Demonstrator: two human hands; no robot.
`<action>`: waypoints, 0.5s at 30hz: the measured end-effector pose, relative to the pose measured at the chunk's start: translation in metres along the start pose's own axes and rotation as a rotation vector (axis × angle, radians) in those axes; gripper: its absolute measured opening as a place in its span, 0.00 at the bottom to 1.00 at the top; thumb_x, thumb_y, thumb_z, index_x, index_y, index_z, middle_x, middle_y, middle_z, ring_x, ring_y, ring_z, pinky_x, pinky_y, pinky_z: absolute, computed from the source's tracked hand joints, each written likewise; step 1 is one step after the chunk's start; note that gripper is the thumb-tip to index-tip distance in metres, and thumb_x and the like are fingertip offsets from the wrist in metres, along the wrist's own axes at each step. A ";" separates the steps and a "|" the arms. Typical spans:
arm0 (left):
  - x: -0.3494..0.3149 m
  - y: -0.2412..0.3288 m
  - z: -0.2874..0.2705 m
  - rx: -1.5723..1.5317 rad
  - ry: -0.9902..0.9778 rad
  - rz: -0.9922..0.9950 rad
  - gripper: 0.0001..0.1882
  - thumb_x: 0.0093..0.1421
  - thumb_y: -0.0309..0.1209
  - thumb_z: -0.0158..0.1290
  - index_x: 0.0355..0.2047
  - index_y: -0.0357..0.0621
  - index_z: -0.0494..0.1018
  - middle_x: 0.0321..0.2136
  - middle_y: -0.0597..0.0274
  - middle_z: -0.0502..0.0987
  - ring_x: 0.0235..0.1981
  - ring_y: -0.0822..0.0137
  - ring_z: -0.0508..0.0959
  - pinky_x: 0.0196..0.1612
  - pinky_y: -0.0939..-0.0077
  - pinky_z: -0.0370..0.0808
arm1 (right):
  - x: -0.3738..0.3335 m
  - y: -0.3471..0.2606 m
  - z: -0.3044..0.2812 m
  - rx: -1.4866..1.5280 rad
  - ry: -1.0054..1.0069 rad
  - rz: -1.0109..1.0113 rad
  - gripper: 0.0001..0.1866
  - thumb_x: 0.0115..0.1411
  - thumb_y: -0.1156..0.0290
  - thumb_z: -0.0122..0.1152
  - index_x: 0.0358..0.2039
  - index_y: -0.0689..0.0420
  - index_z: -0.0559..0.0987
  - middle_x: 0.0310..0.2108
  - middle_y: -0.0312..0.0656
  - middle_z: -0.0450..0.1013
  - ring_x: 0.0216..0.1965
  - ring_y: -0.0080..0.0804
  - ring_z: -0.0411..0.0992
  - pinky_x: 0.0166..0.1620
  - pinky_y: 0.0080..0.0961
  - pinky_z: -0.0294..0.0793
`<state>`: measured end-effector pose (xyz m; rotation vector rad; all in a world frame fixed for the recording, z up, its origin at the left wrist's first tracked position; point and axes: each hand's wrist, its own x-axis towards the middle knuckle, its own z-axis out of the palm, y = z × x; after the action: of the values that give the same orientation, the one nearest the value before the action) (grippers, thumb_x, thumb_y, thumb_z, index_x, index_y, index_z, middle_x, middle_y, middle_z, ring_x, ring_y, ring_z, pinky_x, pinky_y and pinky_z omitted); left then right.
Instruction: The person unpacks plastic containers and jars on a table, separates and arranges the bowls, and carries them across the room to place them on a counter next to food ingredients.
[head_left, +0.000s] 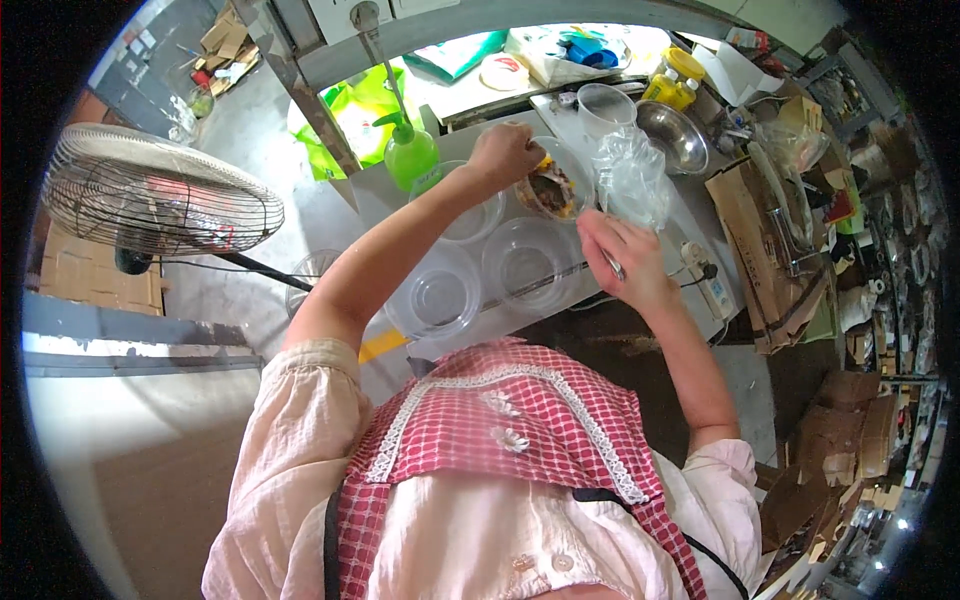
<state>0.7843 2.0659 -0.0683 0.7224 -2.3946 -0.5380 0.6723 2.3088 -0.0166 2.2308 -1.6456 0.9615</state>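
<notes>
My left hand point(503, 157) is closed, with its fingers curled at the upper edge of a tilted yellow-and-brown packet point(552, 205). The packet's open mouth shows dark brown inside, and it is over a clear plastic bowl point(577, 155). To the lower right, my right hand point(630, 265) is closed around a thin metal tool point(615, 268); only a short shiny end shows, so its kind is hidden. Closer to me stand two clear round bowls, one on the left point(437, 292) and one on the right point(528, 265). Another clear bowl point(470, 212) sits under my left forearm.
A green pump bottle point(411, 155) stands left of my left hand. Beyond my right hand are a crumpled clear bag point(635, 175), a steel bowl point(675, 138) and a yellow container point(672, 88). A power strip point(712, 290) lies at right; a fan point(160, 190) stands far left.
</notes>
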 end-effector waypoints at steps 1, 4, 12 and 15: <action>0.000 -0.003 -0.001 -0.001 -0.025 -0.009 0.18 0.57 0.42 0.55 0.27 0.36 0.75 0.30 0.40 0.78 0.35 0.40 0.79 0.39 0.53 0.75 | 0.002 -0.001 -0.005 -0.006 -0.037 -0.048 0.14 0.55 0.78 0.62 0.43 0.61 0.76 0.41 0.48 0.79 0.36 0.47 0.80 0.39 0.37 0.80; -0.002 -0.006 -0.005 -0.015 -0.062 -0.011 0.17 0.56 0.41 0.55 0.27 0.36 0.75 0.29 0.40 0.78 0.34 0.41 0.79 0.38 0.54 0.75 | 0.006 0.007 -0.009 -0.020 -0.036 -0.079 0.15 0.54 0.78 0.63 0.43 0.62 0.77 0.43 0.49 0.79 0.37 0.47 0.80 0.39 0.36 0.80; -0.004 -0.010 -0.004 -0.048 -0.049 0.121 0.15 0.57 0.38 0.55 0.28 0.36 0.74 0.28 0.39 0.77 0.32 0.40 0.78 0.36 0.56 0.75 | -0.003 0.016 0.022 -0.247 -0.146 -0.081 0.13 0.56 0.73 0.62 0.42 0.63 0.76 0.41 0.49 0.77 0.37 0.42 0.79 0.36 0.34 0.80; -0.009 -0.010 0.002 -0.057 0.062 0.082 0.13 0.58 0.36 0.55 0.29 0.36 0.73 0.28 0.39 0.76 0.31 0.39 0.77 0.35 0.56 0.74 | -0.002 -0.015 0.021 -0.268 -0.111 -0.210 0.13 0.55 0.72 0.61 0.40 0.65 0.76 0.39 0.52 0.77 0.36 0.42 0.79 0.37 0.32 0.81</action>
<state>0.7928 2.0643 -0.0788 0.6043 -2.3304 -0.5389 0.6935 2.3047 -0.0313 2.2476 -1.4465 0.5393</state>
